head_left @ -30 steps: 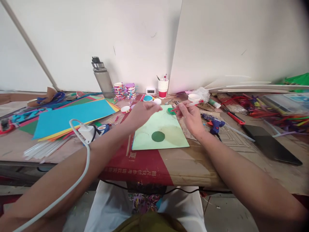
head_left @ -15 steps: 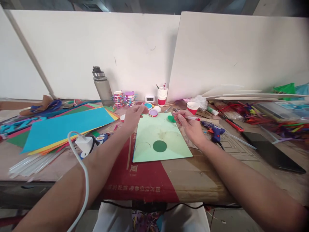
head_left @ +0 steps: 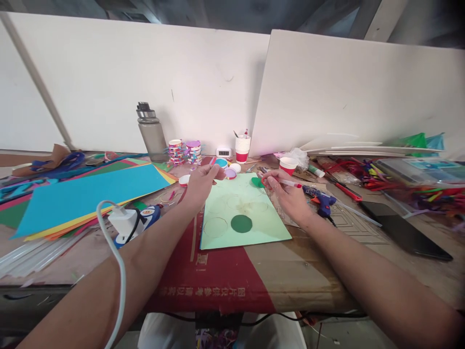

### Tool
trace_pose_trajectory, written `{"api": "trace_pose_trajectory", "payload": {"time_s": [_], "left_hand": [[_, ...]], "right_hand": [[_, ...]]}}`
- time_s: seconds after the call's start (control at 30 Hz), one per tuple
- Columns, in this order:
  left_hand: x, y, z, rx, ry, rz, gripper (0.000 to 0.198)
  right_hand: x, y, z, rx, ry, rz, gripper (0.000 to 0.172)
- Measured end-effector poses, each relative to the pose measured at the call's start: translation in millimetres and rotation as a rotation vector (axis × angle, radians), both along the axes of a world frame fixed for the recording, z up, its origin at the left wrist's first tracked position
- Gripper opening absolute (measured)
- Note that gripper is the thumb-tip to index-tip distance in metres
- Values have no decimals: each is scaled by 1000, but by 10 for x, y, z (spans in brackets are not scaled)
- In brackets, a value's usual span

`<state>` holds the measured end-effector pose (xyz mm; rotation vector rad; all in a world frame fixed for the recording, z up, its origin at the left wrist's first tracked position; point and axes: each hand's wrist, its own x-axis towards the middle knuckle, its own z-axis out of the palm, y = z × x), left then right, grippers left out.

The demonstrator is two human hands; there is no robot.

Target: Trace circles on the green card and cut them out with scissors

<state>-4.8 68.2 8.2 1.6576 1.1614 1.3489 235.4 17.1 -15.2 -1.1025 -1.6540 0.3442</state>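
Observation:
My right hand [head_left: 285, 191] grips a pen [head_left: 288, 182] with a pale barrel and a red end, which points right. Close to those fingertips is a green paper piece [head_left: 257, 182], at the upper right of a light green sheet [head_left: 218, 240]. On the sheet lie pencil-like circle outlines and a dark green paper circle [head_left: 241, 223]. My left hand [head_left: 203, 182] hovers over the sheet's upper left corner, fingers curled together; what they hold, if anything, is hidden. Beyond it are a purple-topped disc [head_left: 230, 173] and a blue-topped one [head_left: 221, 163].
Coloured paper [head_left: 90, 198], a charger [head_left: 125, 223] with a white cable and a bottle [head_left: 150, 133] are left. Paper cups [head_left: 242, 148] stand behind. Right are a red-and-white cup [head_left: 288, 166], a glue gun [head_left: 324, 201] and a black tablet-like slab [head_left: 405, 230].
The view has shifted slightly. Both hands stay near the sheet's upper corners; the pen remains in my right hand. More of the left circle outline shows now.

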Motion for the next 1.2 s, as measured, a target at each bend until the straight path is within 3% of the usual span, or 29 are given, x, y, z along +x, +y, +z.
{"api": "trace_pose_trajectory", "payload": {"time_s": [0.8, 1.2], "left_hand": [[30, -8, -65, -59, 18, -9, 37], [80, -47, -117, -65, 307, -134, 31]], "right_hand": [[-35, -38, 13, 80, -48, -12, 16], [-31, -56, 29, 88, -99, -9, 15]]}}
